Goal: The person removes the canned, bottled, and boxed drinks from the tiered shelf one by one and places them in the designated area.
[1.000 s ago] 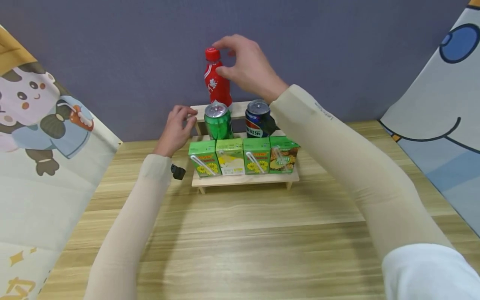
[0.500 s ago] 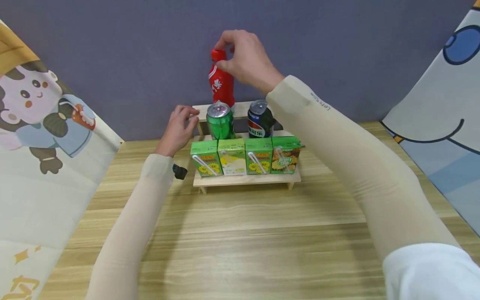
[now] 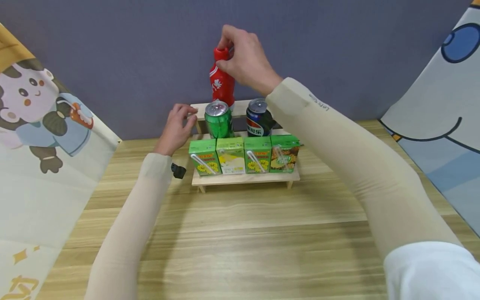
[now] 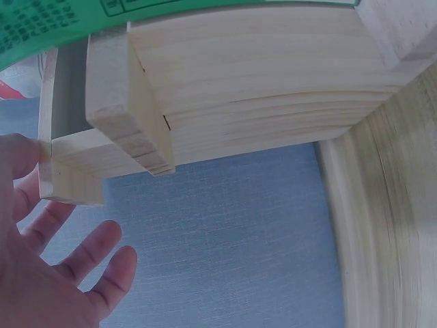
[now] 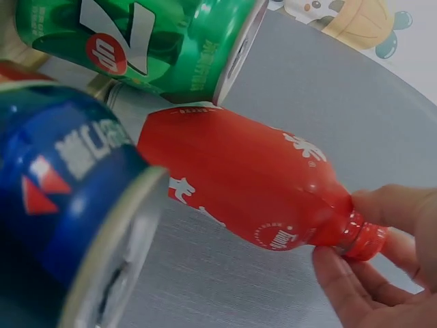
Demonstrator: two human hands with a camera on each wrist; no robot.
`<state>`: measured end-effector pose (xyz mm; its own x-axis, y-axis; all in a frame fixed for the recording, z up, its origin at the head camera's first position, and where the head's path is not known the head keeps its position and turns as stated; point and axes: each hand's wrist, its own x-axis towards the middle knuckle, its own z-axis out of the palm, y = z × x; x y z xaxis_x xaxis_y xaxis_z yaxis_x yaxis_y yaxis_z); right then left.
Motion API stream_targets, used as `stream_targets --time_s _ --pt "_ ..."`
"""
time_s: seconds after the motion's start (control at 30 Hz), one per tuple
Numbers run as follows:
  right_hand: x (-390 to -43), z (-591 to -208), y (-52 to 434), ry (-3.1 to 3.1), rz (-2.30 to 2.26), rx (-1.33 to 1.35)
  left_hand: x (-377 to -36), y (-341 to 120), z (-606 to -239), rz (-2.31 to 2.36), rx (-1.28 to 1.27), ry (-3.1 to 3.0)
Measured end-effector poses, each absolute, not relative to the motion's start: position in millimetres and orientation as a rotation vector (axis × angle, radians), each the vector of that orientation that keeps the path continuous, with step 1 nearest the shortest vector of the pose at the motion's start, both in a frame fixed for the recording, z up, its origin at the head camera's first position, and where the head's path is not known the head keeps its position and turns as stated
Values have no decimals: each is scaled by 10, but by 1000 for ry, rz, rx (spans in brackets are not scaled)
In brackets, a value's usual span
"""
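Note:
In the head view, my right hand [image 3: 245, 58] holds a red drink bottle [image 3: 222, 85] near its cap. The right wrist view shows my thumb and fingers pinching the bottle's neck just below the red cap [image 5: 367, 240]. Upright, the bottle stands on the upper tier of a small wooden shelf [image 3: 240, 179], behind a green soda can [image 3: 218, 123]. My left hand [image 3: 176, 129] is at the left end of that tier. Seen from the left wrist, its thumb and index finger pinch the shelf's end [image 4: 72, 183], while the other fingers spread loosely.
A dark blue cola can [image 3: 256, 121] stands right of the green can. Several juice boxes [image 3: 230, 156] line the shelf's front tier. A grey wall panel [image 3: 131, 62] rises behind, with cartoon-printed panels [image 3: 48, 200] at both sides. The wood-grain table [image 3: 240, 241] extends in front.
My right hand has moved from beside the bottle to gripping its neck. The bottle has shifted slightly right and stands straighter. My left hand stays at the shelf's end.

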<state>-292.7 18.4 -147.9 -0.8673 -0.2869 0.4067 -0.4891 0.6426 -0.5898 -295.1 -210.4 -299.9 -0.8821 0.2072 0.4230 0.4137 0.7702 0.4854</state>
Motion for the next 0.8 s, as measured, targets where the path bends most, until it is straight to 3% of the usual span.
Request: stream_targets --time_s 0.43,0.8 --pt "-2853 -1576 293 -2401 1088 677 -2914 -2087 -3002 -856 -470 -2619" --pt "-2686 -1443 500 -2236 1012 730 -2913 -2086 -2989 -856 -478 -2622"
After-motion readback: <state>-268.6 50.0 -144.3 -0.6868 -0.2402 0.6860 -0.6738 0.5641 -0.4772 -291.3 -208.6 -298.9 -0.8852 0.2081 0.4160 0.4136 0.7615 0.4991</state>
